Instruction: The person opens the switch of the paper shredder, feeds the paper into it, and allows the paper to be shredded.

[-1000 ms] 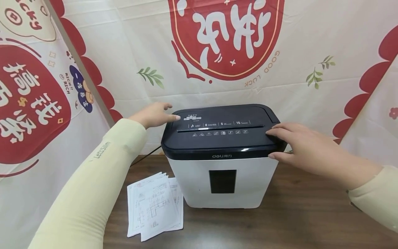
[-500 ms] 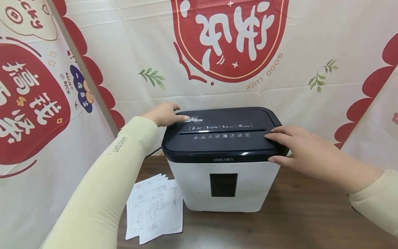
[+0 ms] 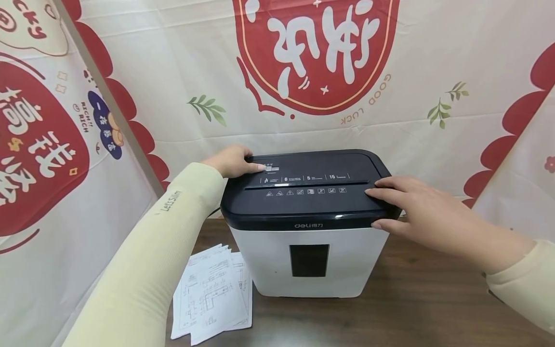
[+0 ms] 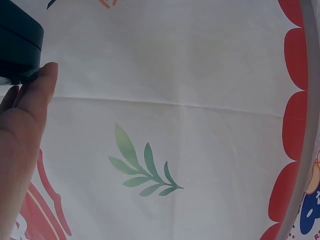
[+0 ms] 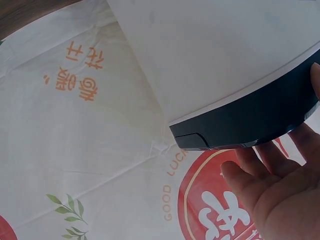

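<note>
A paper shredder (image 3: 270, 262) with a white body and black lid stands upright in the middle of the head view. My left hand (image 3: 230, 162) is at the lid's back left corner, its thumb straight out over the left end of the small grey control (image 3: 272, 168). In the left wrist view, that hand's fingers (image 4: 37, 102) lie along the lid's edge. At the other end, my right hand (image 3: 418, 200) rests its fingertips on the lid, right by the feed slot (image 3: 308, 185), with the thumb against the front edge. The right wrist view shows those fingers (image 5: 245, 182) spread over the lid.
Loose printed sheets (image 3: 212, 299) with line drawings lie stacked on the brown wooden table (image 3: 329, 323), left of the shredder. A black cord (image 3: 214, 212) runs from its left side. White cloth (image 3: 173, 58) with red prints hangs close behind.
My left hand has moved right, so its thumb now covers part of the grey control. The right hand stays on the lid's right end. The head view has shifted slightly.
</note>
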`<action>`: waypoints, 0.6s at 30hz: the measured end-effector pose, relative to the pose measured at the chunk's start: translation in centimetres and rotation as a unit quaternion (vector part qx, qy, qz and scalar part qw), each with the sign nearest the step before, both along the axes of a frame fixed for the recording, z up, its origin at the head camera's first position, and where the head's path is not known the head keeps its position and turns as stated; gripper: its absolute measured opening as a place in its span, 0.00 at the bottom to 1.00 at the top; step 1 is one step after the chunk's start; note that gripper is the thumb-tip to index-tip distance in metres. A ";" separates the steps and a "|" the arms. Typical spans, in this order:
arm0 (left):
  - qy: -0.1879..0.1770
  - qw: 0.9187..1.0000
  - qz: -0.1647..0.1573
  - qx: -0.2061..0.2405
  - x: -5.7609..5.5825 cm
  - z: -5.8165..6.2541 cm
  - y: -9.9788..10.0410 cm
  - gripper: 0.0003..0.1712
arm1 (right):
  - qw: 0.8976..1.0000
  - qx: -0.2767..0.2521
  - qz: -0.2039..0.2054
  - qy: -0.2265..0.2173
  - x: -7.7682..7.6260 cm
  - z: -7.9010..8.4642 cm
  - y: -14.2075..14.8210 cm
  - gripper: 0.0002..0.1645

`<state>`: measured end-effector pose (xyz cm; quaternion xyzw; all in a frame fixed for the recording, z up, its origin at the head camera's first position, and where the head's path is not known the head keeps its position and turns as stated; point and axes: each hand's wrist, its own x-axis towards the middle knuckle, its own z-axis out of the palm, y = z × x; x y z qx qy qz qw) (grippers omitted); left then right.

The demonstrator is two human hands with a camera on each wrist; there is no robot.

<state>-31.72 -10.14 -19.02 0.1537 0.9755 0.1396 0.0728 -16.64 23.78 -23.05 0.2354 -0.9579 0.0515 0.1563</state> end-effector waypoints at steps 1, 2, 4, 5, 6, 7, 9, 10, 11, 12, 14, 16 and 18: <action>0.001 1.000 -0.001 0.000 0.0 0.0 0.0 0.29 | 1.000 0.000 0.000 0.000 0.0 0.0 0.0 0.37; 0.003 1.000 -0.001 -0.002 0.1 0.0 0.0 0.28 | 1.000 -0.001 0.000 -0.001 0.0 0.1 0.0 0.37; 0.005 1.000 0.000 -0.007 0.1 0.1 0.1 0.28 | 1.000 -0.003 0.002 0.000 0.0 0.1 0.0 0.37; 0.006 1.000 0.000 -0.010 0.1 0.2 0.1 0.28 | 1.000 -0.004 0.004 0.002 0.0 0.1 0.1 0.37; 0.007 1.000 0.000 -0.013 0.1 0.1 0.2 0.28 | 1.000 -0.005 0.006 0.003 0.0 0.1 0.1 0.37; 0.008 1.000 0.001 -0.015 0.1 0.1 0.2 0.28 | 1.000 -0.007 0.008 0.004 0.0 0.1 0.1 0.37; 0.008 1.000 0.004 -0.019 0.1 0.2 0.3 0.28 | 1.000 -0.011 0.010 0.007 0.0 0.0 0.2 0.36; 0.008 1.000 0.005 -0.020 0.2 0.2 0.4 0.27 | 1.000 -0.013 0.012 0.008 -0.1 0.0 0.2 0.36; 0.009 1.000 0.006 -0.022 0.2 0.2 0.4 0.27 | 1.000 -0.015 0.013 0.008 -0.1 -0.1 0.2 0.36; 0.008 1.000 0.008 -0.022 0.2 0.2 0.4 0.27 | 1.000 -0.017 0.014 0.008 -0.2 -0.1 0.2 0.36; 0.007 1.000 0.011 -0.023 0.2 0.2 0.5 0.27 | 1.000 -0.019 0.016 0.007 -0.2 -0.2 0.2 0.35; 0.005 1.000 0.013 -0.025 0.2 0.3 0.5 0.27 | 1.000 -0.021 0.018 0.006 -0.3 -0.2 0.2 0.35; 0.004 1.000 0.015 -0.027 0.2 0.3 0.5 0.27 | 1.000 -0.021 0.020 0.006 -0.3 -0.3 0.2 0.36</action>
